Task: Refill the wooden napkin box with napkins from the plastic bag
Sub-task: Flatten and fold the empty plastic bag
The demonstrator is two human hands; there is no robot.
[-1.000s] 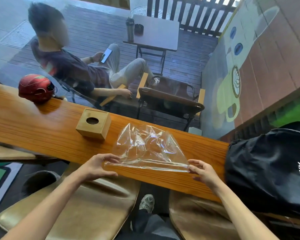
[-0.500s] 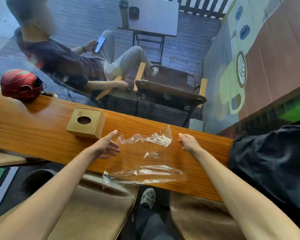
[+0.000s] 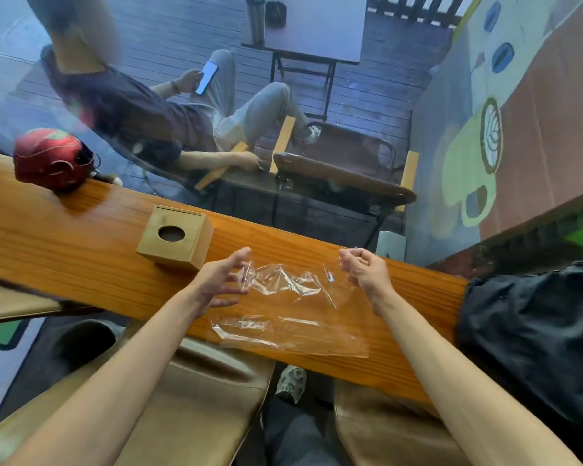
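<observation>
A clear plastic bag (image 3: 293,314) lies flat and crumpled on the wooden counter (image 3: 64,250); I see no napkins inside it. The wooden napkin box (image 3: 175,237), lid on with a round hole on top, stands just left of the bag. My left hand (image 3: 221,280) hovers at the bag's far left edge with fingers spread, right beside the box. My right hand (image 3: 364,270) has its fingers curled, pinching the bag's far right corner, which is lifted a little off the counter.
A red helmet (image 3: 48,159) rests at the counter's left end. A black backpack (image 3: 535,331) covers the right end. Tan stools (image 3: 189,398) stand below the near edge. Beyond the counter is a glass pane, with a seated person (image 3: 132,109) outside.
Both hands moved from the bag's near edge to its far edge. The bag went from puffed up to lying flatter, its near edge at the counter's front.
</observation>
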